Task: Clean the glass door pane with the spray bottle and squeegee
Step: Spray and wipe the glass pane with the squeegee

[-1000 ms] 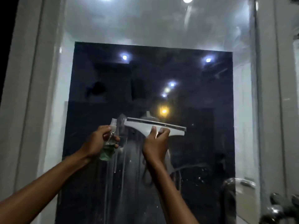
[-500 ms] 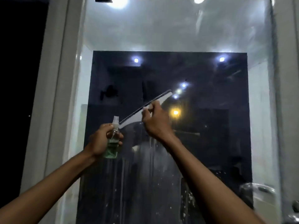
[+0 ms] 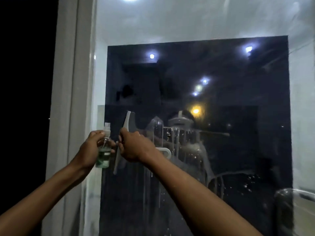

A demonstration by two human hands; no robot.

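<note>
Our right hand [image 3: 134, 147] grips the squeegee [image 3: 126, 123], its blade standing nearly upright against the glass door pane [image 3: 213, 150] at about 9 o'clock of the dark area, the handle pointing toward 3 o'clock. Our left hand [image 3: 92, 149] curls round the spray bottle [image 3: 104, 150], just beside the blade and near the door frame [image 3: 68, 99]. To do this pass well, we judge we should keep the blade flat, press evenly and draw it sideways toward 3 o'clock through the wet streaks [image 3: 172, 140], overlapping the wiped band. Drips run toward 6 o'clock and need catching. Reflected lights [image 3: 151, 56] at 12 o'clock make streaks hard to read. A rounded shape [image 3: 284, 212] at 5 o'clock is too dim to identify; it may limit the stroke.
</note>
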